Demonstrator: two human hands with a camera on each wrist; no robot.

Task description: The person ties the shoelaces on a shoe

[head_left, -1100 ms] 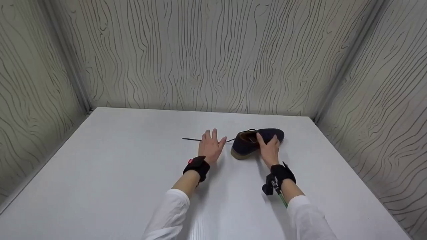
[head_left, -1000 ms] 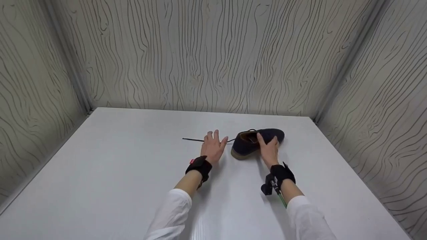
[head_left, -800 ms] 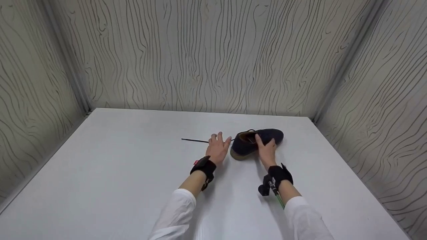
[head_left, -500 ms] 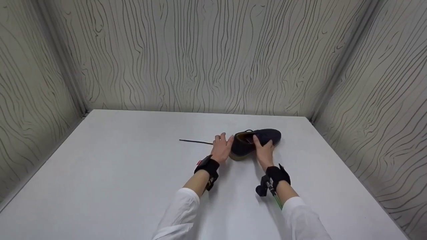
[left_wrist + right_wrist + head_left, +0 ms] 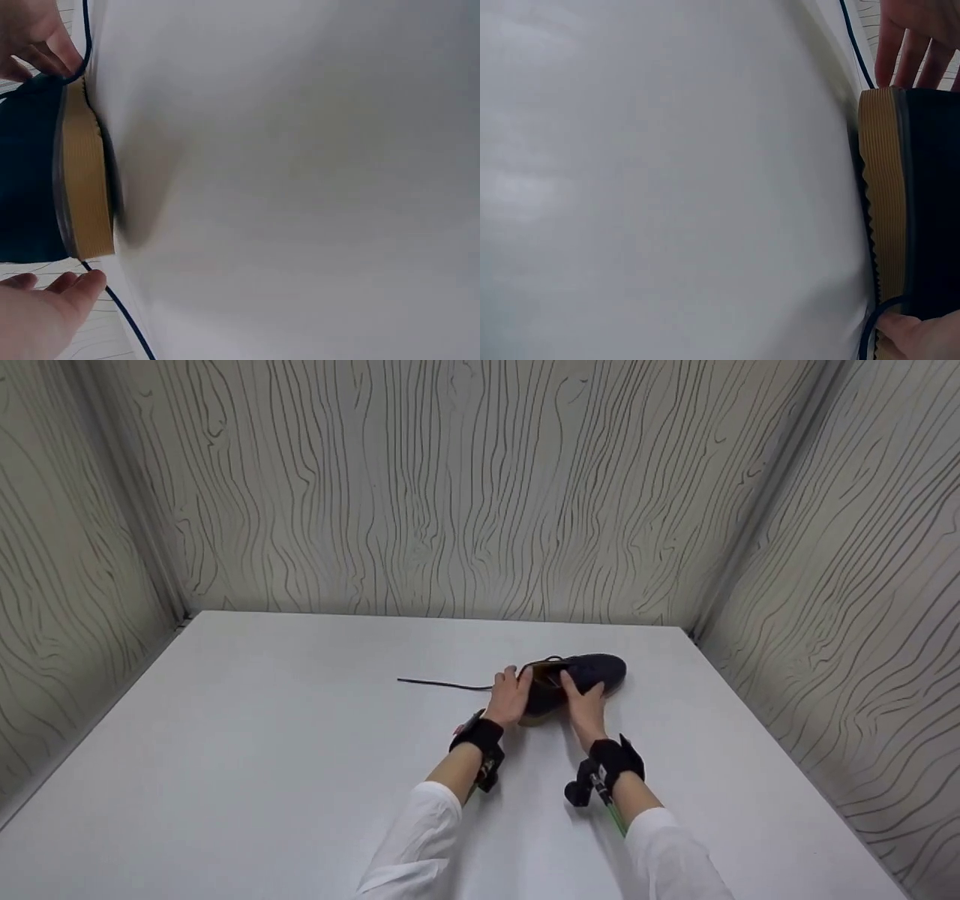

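Note:
A dark navy lace-up shoe (image 5: 596, 669) with a ribbed tan sole (image 5: 889, 195) sits on the white table, toe to the right. My right hand (image 5: 586, 712) grips its near side, thumb at the opening and fingers along the side. At the heel end, my left hand (image 5: 508, 699) has its fingers extended beside the shoe; its thumb reaches the heel collar. A dark shoelace (image 5: 439, 683) trails left from behind the left hand. Another stretch of lace (image 5: 86, 37) hangs by the right hand in the left wrist view. The far-side fingers are partly hidden in the head view.
The white table (image 5: 262, 750) spreads around the shoe, its back edge just behind it. Wood-grain patterned panels (image 5: 420, 495) stand at the back and both sides. Black wrist straps (image 5: 616, 765) with small cameras and green cables are on both wrists.
My left hand has moved right, from over the trailing lace to the shoe's heel. My right hand keeps its grip. The head view has shifted slightly.

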